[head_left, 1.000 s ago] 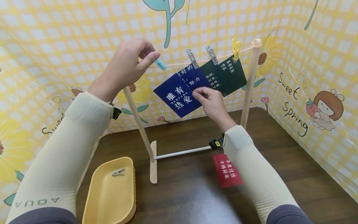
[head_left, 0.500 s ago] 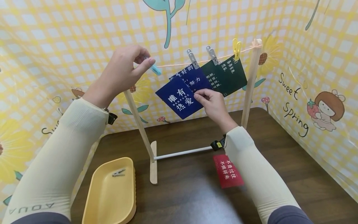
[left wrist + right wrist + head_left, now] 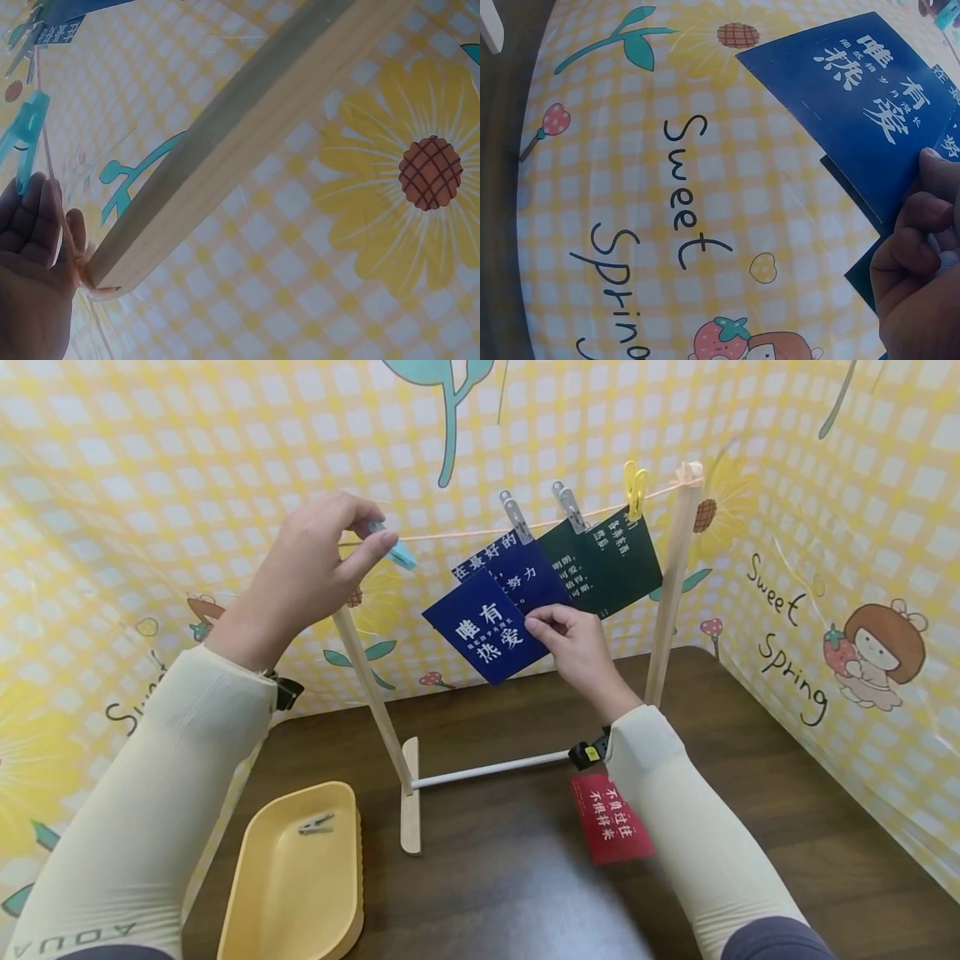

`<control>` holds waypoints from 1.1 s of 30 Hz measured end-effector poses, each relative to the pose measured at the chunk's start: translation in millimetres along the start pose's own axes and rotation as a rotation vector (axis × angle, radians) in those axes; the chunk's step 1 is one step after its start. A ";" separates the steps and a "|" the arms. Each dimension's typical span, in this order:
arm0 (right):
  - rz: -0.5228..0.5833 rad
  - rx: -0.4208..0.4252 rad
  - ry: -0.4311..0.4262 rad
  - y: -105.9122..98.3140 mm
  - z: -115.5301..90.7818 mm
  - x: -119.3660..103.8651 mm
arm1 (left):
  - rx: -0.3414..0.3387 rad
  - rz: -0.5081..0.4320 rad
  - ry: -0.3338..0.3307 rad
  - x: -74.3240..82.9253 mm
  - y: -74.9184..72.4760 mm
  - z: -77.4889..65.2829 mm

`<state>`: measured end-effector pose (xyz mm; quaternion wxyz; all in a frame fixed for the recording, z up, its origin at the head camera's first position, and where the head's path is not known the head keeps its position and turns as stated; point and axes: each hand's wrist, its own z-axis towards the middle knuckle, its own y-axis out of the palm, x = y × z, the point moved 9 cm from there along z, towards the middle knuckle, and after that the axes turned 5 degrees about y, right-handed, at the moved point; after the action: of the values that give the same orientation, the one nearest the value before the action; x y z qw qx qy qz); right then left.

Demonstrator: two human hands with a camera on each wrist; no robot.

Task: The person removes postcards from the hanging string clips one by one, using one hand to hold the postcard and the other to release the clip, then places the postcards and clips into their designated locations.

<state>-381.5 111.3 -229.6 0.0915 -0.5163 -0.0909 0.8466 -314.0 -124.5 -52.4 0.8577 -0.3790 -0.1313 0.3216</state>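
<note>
My left hand (image 3: 318, 560) pinches a light-blue clothespin (image 3: 401, 555) near the left end of an orange string (image 3: 442, 537). In the left wrist view the clothespin (image 3: 31, 120) shows beside the string. With thumb and fingers my right hand (image 3: 581, 652) pinches the right edge of a blue card (image 3: 480, 631) with white characters. That card is tilted and overlaps, from my side, a second blue card (image 3: 536, 568) on the string. A silver clip (image 3: 516, 517) holds the second card. Beside it hangs a dark green card (image 3: 626, 568), with another silver clip (image 3: 568, 508) and a yellow clip (image 3: 635, 492) above.
The string runs between a left wooden post (image 3: 367, 685) and a right wooden post (image 3: 675, 585), joined low by a white rod (image 3: 491, 770). A yellow tray (image 3: 352, 877) holds one metal clip (image 3: 316, 824). A red card (image 3: 609, 818) lies on the table, partly behind my right forearm.
My left hand has moved left and slightly down along the string with the clothespin. My right hand and its blue card have shifted a little right and down, uncovering more of the hanging blue card.
</note>
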 end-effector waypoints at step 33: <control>0.010 0.015 0.034 -8.2 -9.8 16.4 | 0.171 0.039 0.134 7.9 -31.3 -46.1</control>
<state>-379.7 123.9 -246.0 0.0927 -0.5305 -0.0802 0.8388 -272.2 -161.3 -60.8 0.8873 -0.3277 -0.0382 0.3221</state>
